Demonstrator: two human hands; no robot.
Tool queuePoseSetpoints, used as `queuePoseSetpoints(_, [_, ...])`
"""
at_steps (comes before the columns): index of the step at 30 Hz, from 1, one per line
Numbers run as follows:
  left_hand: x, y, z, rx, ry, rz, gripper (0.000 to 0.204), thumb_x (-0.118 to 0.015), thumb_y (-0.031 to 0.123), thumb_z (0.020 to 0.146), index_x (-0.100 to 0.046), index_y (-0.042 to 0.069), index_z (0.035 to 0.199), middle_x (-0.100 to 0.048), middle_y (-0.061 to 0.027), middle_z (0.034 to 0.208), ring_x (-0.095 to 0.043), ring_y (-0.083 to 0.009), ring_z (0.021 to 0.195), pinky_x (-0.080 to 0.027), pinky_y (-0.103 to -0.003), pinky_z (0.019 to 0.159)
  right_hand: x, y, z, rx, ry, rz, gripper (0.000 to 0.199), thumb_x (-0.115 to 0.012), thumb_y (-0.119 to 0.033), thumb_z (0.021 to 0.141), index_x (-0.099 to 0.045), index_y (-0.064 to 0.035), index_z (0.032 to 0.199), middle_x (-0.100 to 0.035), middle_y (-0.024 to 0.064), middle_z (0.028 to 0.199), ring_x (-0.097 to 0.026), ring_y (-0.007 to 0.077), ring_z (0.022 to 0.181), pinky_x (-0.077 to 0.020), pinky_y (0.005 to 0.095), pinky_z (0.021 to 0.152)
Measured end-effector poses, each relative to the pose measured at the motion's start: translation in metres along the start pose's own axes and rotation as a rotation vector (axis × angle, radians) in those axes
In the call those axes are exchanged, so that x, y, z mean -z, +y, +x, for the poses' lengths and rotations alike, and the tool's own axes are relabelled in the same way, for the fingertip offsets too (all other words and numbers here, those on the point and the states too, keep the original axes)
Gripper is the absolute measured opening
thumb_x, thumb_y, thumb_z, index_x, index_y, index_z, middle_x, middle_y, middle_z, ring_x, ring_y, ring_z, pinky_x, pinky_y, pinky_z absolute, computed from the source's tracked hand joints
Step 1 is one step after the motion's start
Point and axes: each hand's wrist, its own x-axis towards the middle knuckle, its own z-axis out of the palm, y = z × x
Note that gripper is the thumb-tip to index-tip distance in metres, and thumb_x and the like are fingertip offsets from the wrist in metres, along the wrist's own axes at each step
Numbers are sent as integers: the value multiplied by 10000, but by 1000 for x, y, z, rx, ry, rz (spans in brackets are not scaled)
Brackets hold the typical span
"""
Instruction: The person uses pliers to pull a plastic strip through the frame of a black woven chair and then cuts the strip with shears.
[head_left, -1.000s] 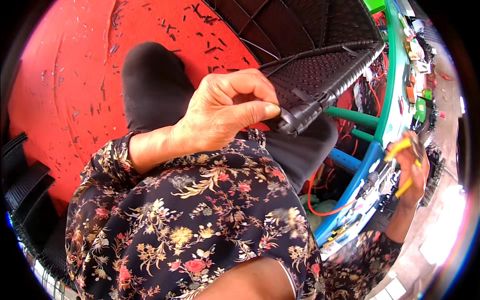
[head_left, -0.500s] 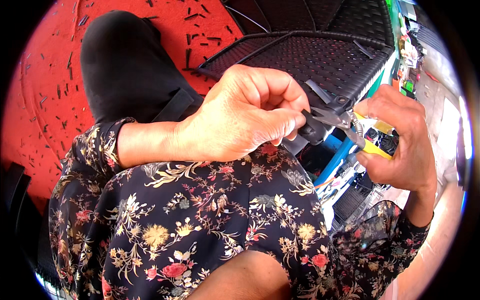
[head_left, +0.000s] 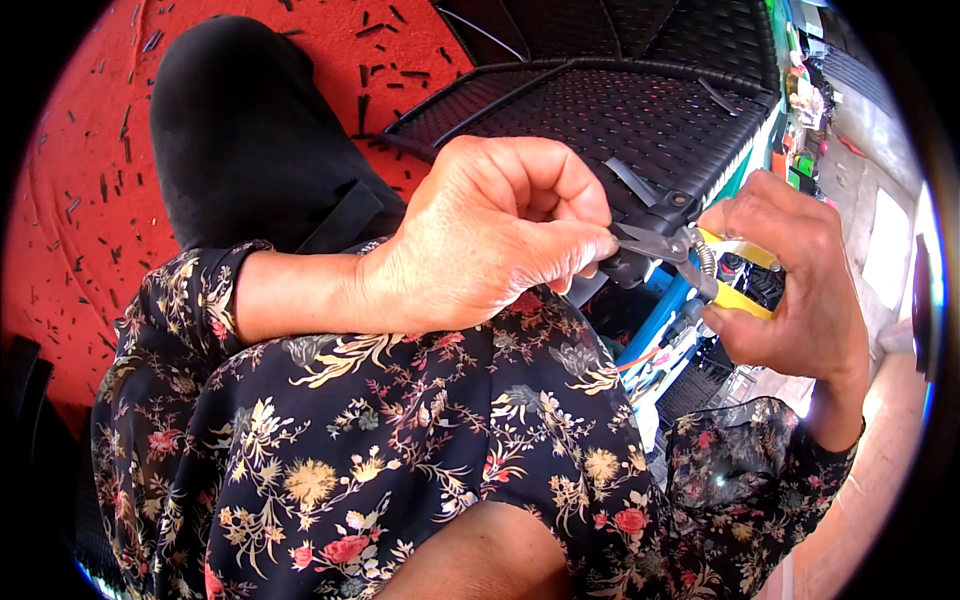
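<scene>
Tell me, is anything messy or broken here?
Yes. Lots of short black strip bits lie scattered over the red floor. A loose strip end sticks up from the black woven panel, near where the left hand pinches and the right hand holds yellow-handled cutters.

A pair of yellow-handled cutting pliers (head_left: 700, 265) sits gripped in the right hand (head_left: 790, 290), its dark metal nose pointing left with the jaws nearly closed and a small spring showing between the handles. The tip meets the pinched fingertips of the left hand (head_left: 480, 240), just at the edge of a black woven rattan panel (head_left: 620, 110), where a loose black strip (head_left: 632, 180) lies on the weave.
</scene>
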Motion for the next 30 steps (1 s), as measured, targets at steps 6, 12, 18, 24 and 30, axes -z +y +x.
queuePoseSetpoints(6, [0, -7, 2, -142, -38, -46, 92, -637, -15, 768, -560, -11, 817, -584, -40, 723, -557, -72, 630, -468, -188, 581, -1, 2, -1, 11, -15, 23, 398, -642, -135, 402, -579, 18, 764, -515, 110, 657, -523, 243, 598, -404, 304, 561])
queuePoseSetpoints(12, [3, -12, 4, -196, -87, -98, 132, -632, -38, 763, -551, -16, 865, -584, -41, 755, -559, -76, 645, -469, -194, 597, -1, 2, 0, 6, -25, 0, 407, -646, -165, 397, -584, 7, 760, -517, 97, 651, -527, 230, 576, -408, 290, 546])
queuePoseSetpoints(18, [2, -14, 10, -312, -89, -140, 310, -645, -86, 724, -503, -9, 988, -577, -63, 875, -557, -83, 771, -470, -200, 698, 2, 1, 1, -23, -64, 40, 406, -638, -190, 403, -581, 4, 755, -498, 90, 639, -516, 221, 575, -395, 289, 536])
queuePoseSetpoints(24, [2, -8, 6, -204, -69, -41, 429, -656, -107, 695, -453, 1, 1057, -575, -76, 881, -550, -83, 769, -471, -198, 685, 0, 2, -1, -37, -69, 76, 405, -637, -196, 411, -582, 9, 756, -496, 86, 640, -510, 209, 578, -386, 286, 532])
queuePoseSetpoints(30, [-5, -5, 4, -107, -12, -63, 449, -655, -103, 697, -418, 0, 1064, -582, -76, 820, -556, -81, 688, -465, -183, 582, -3, 2, -1, -58, -72, 80, 423, -636, -234, 420, -580, 15, 757, -493, 83, 633, -503, 195, 573, -377, 285, 522])
